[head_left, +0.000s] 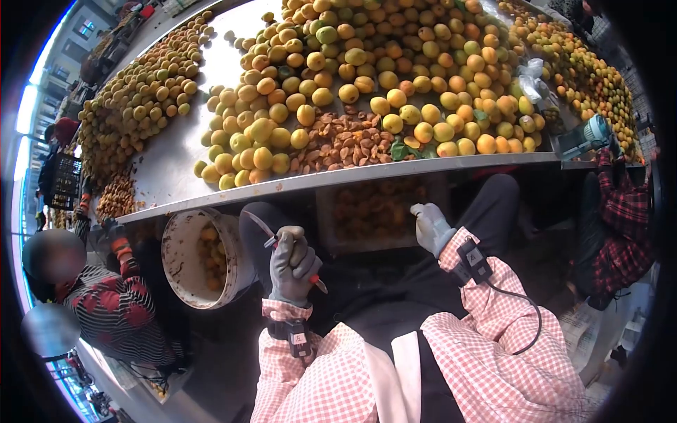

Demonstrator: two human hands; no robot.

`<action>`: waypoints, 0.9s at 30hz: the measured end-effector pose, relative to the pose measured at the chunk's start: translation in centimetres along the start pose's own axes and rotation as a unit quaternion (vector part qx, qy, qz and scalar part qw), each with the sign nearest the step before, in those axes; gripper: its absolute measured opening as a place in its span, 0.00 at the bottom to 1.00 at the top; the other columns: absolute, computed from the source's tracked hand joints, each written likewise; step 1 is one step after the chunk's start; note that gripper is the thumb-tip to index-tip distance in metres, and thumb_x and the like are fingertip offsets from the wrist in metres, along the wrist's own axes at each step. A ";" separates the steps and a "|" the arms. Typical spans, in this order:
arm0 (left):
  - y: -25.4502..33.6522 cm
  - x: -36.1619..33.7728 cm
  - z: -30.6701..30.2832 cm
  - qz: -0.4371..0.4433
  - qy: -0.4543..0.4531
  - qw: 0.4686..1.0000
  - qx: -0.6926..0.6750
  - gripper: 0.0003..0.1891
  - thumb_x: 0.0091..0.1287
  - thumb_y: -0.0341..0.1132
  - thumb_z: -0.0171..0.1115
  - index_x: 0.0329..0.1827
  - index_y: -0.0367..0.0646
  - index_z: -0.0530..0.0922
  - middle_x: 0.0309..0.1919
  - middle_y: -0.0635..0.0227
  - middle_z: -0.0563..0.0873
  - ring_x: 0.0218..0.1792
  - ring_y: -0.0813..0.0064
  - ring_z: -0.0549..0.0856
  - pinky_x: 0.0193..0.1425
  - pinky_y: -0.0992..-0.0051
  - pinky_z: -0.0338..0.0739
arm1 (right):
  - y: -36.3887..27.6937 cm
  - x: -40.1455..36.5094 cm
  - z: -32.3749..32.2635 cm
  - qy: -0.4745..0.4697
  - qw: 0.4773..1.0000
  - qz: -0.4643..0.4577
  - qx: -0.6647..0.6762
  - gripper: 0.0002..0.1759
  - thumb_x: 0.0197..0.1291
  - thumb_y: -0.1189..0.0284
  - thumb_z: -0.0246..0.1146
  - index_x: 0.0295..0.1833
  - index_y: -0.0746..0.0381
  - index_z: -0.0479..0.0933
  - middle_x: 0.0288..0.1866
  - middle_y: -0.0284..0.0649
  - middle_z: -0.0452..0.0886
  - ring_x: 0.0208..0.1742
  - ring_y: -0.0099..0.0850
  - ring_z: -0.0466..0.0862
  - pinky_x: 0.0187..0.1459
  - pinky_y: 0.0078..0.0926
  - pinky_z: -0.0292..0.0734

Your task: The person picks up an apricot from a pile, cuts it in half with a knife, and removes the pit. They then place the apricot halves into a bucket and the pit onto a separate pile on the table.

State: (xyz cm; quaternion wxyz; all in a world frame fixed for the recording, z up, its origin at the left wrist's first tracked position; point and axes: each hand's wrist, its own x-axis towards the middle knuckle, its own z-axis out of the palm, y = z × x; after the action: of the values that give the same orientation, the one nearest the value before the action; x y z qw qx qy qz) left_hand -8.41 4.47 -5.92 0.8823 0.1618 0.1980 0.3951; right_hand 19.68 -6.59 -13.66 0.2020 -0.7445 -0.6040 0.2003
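My left hand [292, 262], in a grey glove, is wrapped round a small hand tool with a curved metal end [261, 224] and a red part by a short tip below the fist. It is raised just right of a white bucket [243, 247] holding some apricots. My right hand [431, 227], also gloved, has its fingers curled together beside a crate of orange apricot pieces [377, 211] under the table edge; whatever it may hold is hidden. Beyond both hands, a heap of brown apricot pits [345, 139] sits among whole apricots [261, 130] on the metal table [166, 166].
More apricots [151, 88] cover the table's left side, with a smaller pile of pits [116, 197]. A clear plastic bag [532, 79] and a teal-and-clear container [589, 135] are at right. People sit at left [116, 303] and right [624, 225]. The table's front edge runs above my knees.
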 end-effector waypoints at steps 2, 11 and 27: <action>0.0 0.0 -0.1 -0.006 -0.001 1.000 0.025 0.13 0.76 0.40 0.49 0.49 0.39 0.75 0.15 0.81 0.59 0.11 0.90 0.58 0.14 0.84 0.55 | -0.1 -0.4 -0.2 0.071 0.994 0.083 0.031 0.13 0.48 0.88 0.54 0.38 0.66 0.78 0.27 0.55 0.78 0.34 0.52 0.80 0.38 0.41 0.74; -0.4 0.9 0.1 -0.047 0.014 0.993 0.111 0.11 0.73 0.42 0.55 0.46 0.44 0.76 0.14 0.81 0.59 0.10 0.89 0.57 0.14 0.83 0.53 | -3.8 6.2 -11.0 0.075 0.796 0.162 0.578 0.12 0.67 0.71 0.57 0.52 0.64 0.76 0.44 0.36 0.83 0.41 0.21 0.82 0.45 0.20 0.77; -1.3 1.9 0.7 -0.116 0.058 0.984 0.124 0.09 0.71 0.38 0.59 0.44 0.41 0.76 0.13 0.77 0.62 0.11 0.85 0.59 0.15 0.81 0.55 | 3.3 18.3 -12.9 -0.050 0.995 0.043 0.071 0.25 0.47 0.67 0.68 0.55 0.53 0.78 0.57 0.43 0.78 0.61 0.42 0.74 0.61 0.37 0.69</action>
State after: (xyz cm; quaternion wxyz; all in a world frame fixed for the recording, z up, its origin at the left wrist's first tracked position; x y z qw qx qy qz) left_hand -6.10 4.95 -6.31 0.8824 0.2226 0.3138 0.2709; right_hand 32.85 9.95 -5.63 0.2149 -0.7425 -0.5652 0.2882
